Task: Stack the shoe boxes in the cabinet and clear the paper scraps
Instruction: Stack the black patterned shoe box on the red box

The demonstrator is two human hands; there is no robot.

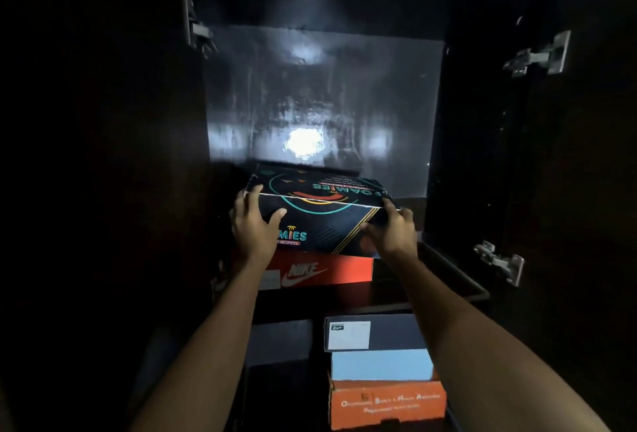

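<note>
— Both hands on something?
— Yes. Left hand [253, 225] and right hand [389, 230] clamped on opposite ends of a black cardboard shoe box with teal and yellow print [320, 211], fingers [275, 216] wrapped onto its near face and lid edge.
— Where exactly?
— Between the two sets of fingers, inside the dark wooden cabinet [482, 121], tilted slightly, resting on an orange-red shoe box with a white swoosh logo [320, 273] just below the fingers.
— Anything nearer than the fingers?
— A stack lower down: dark navy box with a white label [375, 331] on top, pale blue box [382, 364] under it, orange cardboard box with pale lettering [386, 405] at the bottom.
— Beyond the fingertips?
— Glossy back panel [324, 97] with bright glare; metal hinges [537, 56] on the open doors to either side.
</note>
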